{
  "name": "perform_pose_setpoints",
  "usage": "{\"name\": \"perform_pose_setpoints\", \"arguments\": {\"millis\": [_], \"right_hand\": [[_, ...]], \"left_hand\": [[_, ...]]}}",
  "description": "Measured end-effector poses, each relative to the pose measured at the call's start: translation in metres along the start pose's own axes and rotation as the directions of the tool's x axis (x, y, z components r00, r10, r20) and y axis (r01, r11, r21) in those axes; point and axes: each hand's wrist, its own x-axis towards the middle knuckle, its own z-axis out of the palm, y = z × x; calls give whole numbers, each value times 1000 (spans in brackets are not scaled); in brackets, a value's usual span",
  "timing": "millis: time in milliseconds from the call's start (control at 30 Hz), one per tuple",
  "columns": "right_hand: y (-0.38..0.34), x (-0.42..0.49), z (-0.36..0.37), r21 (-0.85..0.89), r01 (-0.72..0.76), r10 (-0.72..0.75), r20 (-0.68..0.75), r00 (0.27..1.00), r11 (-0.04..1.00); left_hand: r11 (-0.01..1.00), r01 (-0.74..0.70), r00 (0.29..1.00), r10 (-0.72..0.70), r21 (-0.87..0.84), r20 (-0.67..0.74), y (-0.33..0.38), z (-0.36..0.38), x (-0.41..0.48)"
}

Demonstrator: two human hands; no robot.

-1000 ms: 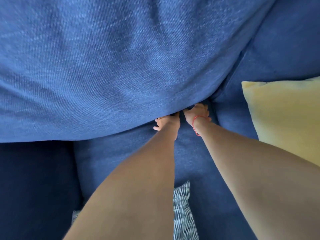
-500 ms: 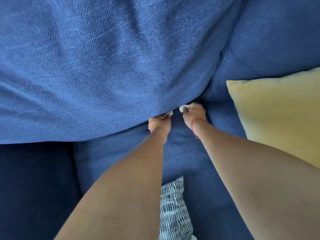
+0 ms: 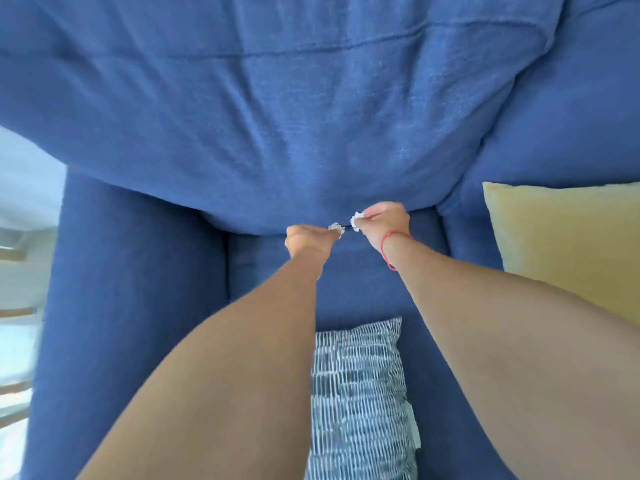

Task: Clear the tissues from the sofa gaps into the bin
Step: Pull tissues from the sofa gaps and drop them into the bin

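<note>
Head view had you leaning over the blue sofa (image 3: 311, 133), both bare forearms stretched out to the crease where the back cushion met the seat cushion (image 3: 349, 282). Your left hand (image 3: 306, 239) was curled closed, thumb and fingers pinching a small crumpled white tissue (image 3: 335, 227) that stuck out just past the fingertips, right at the edge of the gap. Your right hand (image 3: 384, 221) was closed the same way, pinching a second tissue wad (image 3: 356, 220) at its fingertips, a little higher than the left one. The two wads sat near each other without touching, with a sliver of dark gap showing between them. Both seemed free of the crease, though the blur made it hard to say whether any paper was still tucked in. A thin red string bracelet (image 3: 389, 245) circled your right wrist.

Around your hands, the back cushion bulged forward and filled the upper half of the frame, creased with folds and crossed by one seam. A yellow cushion (image 3: 568, 244) leaned at the right, on the seat beside your right forearm. A blue-and-white patterned cushion (image 3: 360, 393) lay on the seat between your two forearms, close to you. The sofa's padded armrest (image 3: 131, 289) ran down the left side, and beyond it the room showed only as a bright, blurred pale area with a few wooden slats (image 3: 14, 311). No bin could be made out from this angle.
</note>
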Motion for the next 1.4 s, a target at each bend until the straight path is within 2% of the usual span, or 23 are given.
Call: {"name": "perform_pose_setpoints", "arguments": {"millis": [100, 267, 500, 700, 867, 1067, 1400], "right_hand": [[-27, -33, 40, 15, 78, -78, 49, 996, 997], [-60, -83, 121, 12, 151, -151, 73, 986, 988], [-94, -158, 220, -31, 272, -265, 151, 952, 962], [-118, -209, 305, -96, 330, -292, 283, 914, 939], [-131, -249, 382, -135, 430, -348, 397, 849, 893], [-126, -288, 456, -155, 493, -371, 480, 795, 856], [-101, -312, 519, -240, 495, -336, 490, 805, 835]], "left_hand": [[995, -10, 997, 3, -99, -75, -15, -61, -5], [945, -176, 971, 121, -275, -206, -53, -145, 3], [941, -244, 911, 138, -236, -389, -108, -266, 18], [895, -291, 894, 129, -337, -430, -150, -357, 30], [878, -215, 917, 30, -428, -398, -201, -425, 36], [865, -125, 863, -147, -486, -483, -264, -479, 48], [820, -62, 816, -287, -569, -502, -313, -513, 63]]}}
